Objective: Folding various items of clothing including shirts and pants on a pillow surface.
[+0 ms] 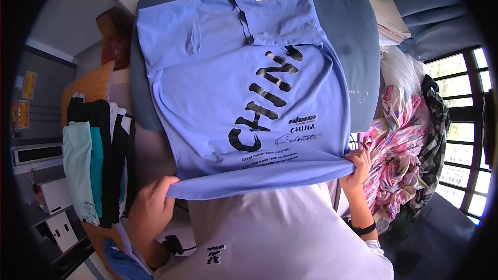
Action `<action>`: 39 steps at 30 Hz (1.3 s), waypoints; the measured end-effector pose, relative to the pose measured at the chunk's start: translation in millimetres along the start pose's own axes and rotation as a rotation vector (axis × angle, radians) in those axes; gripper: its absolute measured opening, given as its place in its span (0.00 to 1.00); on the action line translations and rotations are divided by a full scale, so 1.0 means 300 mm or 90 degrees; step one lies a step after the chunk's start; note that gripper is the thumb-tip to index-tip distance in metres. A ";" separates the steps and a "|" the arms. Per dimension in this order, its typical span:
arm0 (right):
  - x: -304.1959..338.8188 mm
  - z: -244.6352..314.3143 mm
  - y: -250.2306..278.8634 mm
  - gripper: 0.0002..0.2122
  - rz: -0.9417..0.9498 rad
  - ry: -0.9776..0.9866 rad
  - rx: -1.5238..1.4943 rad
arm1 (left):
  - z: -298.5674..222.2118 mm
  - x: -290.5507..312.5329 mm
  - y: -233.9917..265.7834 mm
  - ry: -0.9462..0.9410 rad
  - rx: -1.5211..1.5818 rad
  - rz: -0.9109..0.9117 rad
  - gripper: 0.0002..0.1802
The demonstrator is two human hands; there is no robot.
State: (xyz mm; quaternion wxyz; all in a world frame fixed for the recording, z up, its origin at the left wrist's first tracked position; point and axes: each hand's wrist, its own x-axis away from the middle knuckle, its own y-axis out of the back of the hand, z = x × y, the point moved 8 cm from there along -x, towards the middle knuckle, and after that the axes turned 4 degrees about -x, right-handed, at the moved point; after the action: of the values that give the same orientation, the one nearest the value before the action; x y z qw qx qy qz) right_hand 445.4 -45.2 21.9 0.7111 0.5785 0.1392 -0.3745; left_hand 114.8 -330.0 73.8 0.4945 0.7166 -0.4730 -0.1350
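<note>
A light blue T-shirt with black brush-style lettering lies spread on a blue-grey padded surface, its collar at the far end. Both sleeves are folded inward over the chest. My left hand grips the left end of the bottom hem. At the other end, my right hand, below a dark wristband, pinches the hem's right corner. Between the two hands the hem is raised and stretched, with its edge turned up over the lowest rows of print. My fingertips are partly hidden by the cloth.
Folded clothes in black, white and teal hang over an orange-brown surface at left. Right of the pad lie a heap of pink floral fabric, a dark checked cloth and a white plastic bag, near a barred window.
</note>
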 end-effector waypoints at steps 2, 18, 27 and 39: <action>-0.012 -0.002 0.046 0.11 0.017 0.019 -0.008 | -0.034 0.014 0.063 -0.069 0.015 -0.032 0.14; -1.092 -0.189 -0.055 0.15 0.053 0.017 0.024 | 0.304 -0.606 0.416 -0.114 0.580 -0.226 0.06; -1.291 -0.314 -0.383 0.25 0.076 -0.042 0.245 | 0.469 -0.968 0.424 0.209 0.279 -0.361 0.34; -0.704 -0.218 -0.273 0.12 0.195 0.093 0.241 | 0.250 -0.570 0.043 0.227 0.489 -0.121 0.38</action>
State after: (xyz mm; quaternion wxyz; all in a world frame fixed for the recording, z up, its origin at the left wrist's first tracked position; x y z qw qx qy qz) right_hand 260.2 89.7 77.4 0.6267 0.7411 0.0286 -0.2389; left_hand -30.0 -235.6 2.2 0.2513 0.9011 -0.3282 0.1314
